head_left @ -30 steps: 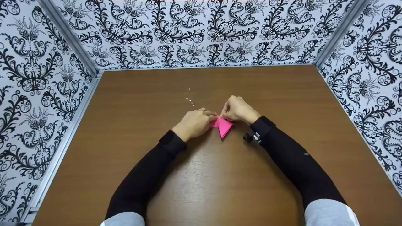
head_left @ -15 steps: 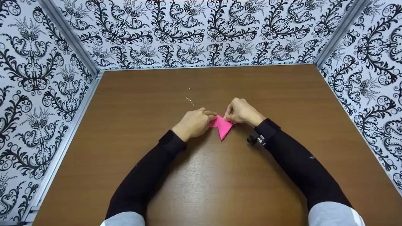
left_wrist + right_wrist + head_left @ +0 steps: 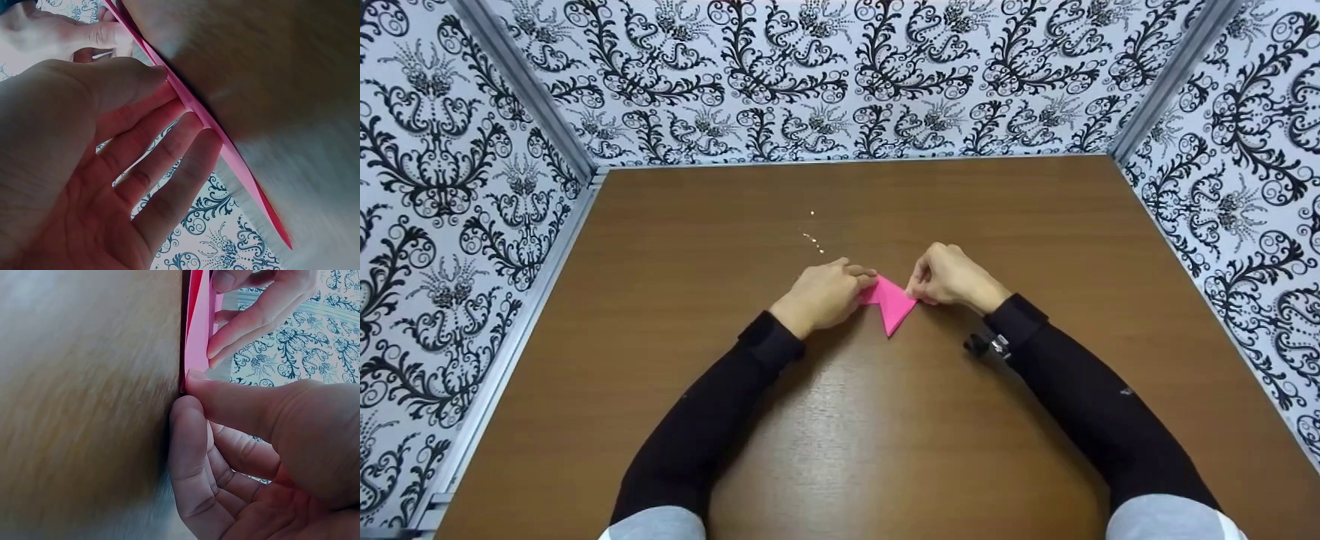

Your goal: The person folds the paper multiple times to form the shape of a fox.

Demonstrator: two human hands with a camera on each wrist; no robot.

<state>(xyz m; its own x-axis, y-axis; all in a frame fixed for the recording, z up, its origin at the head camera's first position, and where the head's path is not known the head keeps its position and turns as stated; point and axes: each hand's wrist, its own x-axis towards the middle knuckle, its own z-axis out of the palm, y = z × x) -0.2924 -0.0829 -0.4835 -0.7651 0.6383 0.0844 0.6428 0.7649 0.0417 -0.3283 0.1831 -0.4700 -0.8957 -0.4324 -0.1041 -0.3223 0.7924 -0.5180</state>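
A piece of folded pink paper [image 3: 894, 301] lies on the brown table, with one pointed flap toward the person. My left hand [image 3: 823, 295] rests over its left part, covering it. In the left wrist view, the fairly straight fingers [image 3: 194, 152] and the thumb press along the paper's edge [image 3: 239, 163]. At the paper's right corner is my right hand [image 3: 952, 276], fingers curled. The right wrist view shows its thumb [image 3: 242, 399] on the end of the pink strip [image 3: 197, 343], the index fingertip close beside it, pinching the corner.
Several tiny white specks [image 3: 814, 240] lie on the table [image 3: 720, 217] beyond the left hand. Patterned panels [image 3: 840, 82] stand behind and at both sides, with grey metal posts at the corners. A small camera [image 3: 986, 345] hangs from the right wrist.
My right hand has slid right and toward the person along the paper's upper right edge to its corner, uncovering more of the paper. The left hand stays in place.
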